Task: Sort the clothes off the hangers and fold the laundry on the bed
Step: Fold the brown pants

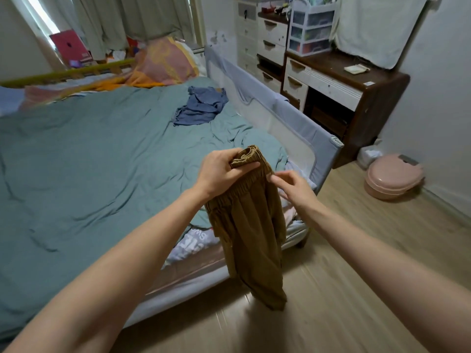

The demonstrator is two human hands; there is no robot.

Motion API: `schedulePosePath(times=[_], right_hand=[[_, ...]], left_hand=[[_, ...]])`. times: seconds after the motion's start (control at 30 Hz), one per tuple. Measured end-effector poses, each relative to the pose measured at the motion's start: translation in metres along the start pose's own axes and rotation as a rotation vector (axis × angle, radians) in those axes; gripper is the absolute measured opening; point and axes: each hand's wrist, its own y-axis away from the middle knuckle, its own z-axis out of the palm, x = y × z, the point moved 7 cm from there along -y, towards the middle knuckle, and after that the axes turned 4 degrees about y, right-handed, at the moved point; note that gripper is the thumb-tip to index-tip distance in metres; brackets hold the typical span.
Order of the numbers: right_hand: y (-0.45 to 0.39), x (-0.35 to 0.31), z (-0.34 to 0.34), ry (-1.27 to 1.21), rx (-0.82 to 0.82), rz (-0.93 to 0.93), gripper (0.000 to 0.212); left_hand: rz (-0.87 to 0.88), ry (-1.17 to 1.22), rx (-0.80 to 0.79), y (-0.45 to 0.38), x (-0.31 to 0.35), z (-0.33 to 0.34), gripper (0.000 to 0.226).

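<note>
two hands (224, 171), one brown trousers (249, 225), perhaps three garments (bed) (201, 105).

The brown trousers (249, 225) cover part of a white printed garment (193, 244), so its lettering stays unreadable. The bed (76, 161) runs off the left edge. Items in the upper-right clear drawers (312, 29) blur.

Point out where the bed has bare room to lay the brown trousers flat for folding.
The widest bare patch of the teal duvet lies left of the left hand, between the blue garment and the near edge. The near corner is crowded: a printed grey garment and pale clothes lie below the brown trousers. Pillows fill the head end.
</note>
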Motion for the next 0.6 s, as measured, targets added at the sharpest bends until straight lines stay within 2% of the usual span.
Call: schedulePosePath(times=[0.03, 0.1, 0.17, 0.2, 0.33, 0.43, 0.53, 0.6], right_hand=[[0.001, 0.022, -0.003, -0.049, 0.061, 0.108, 0.022], [0.009, 0.066, -0.002, -0.11, 0.145, 0.344, 0.025], [0.02, 0.09, 0.013, -0.142, 0.085, 0.496, 0.027], [0.024, 0.093, 0.021, -0.154, 0.041, 0.517, 0.024], [0.022, 0.094, 0.043, -0.326, 0.001, 0.486, 0.04], [0.025, 0.109, 0.062, -0.385, -0.056, 0.556, 0.053], [0.033, 0.111, 0.064, -0.299, -0.118, 0.574, 0.02], [0.032, 0.097, 0.058, -0.17, -0.15, 0.411, 0.018]], left_hand=[[0.01, -0.001, 0.008, -0.001, 0.0, -0.001, 0.028], [0.025, -0.003, 0.009, -0.003, 0.003, -0.003, 0.031], [0.031, -0.017, 0.013, -0.005, 0.008, -0.001, 0.037], [0.03, -0.016, 0.016, -0.005, 0.009, 0.0, 0.037], [0.044, -0.001, 0.051, -0.002, 0.015, 0.002, 0.039], [-0.04, 0.016, 0.078, 0.0, 0.006, 0.002, 0.046], [-0.148, -0.047, 0.135, 0.013, -0.022, -0.007, 0.051], [-0.196, -0.068, 0.147, 0.027, -0.042, -0.012, 0.052]])
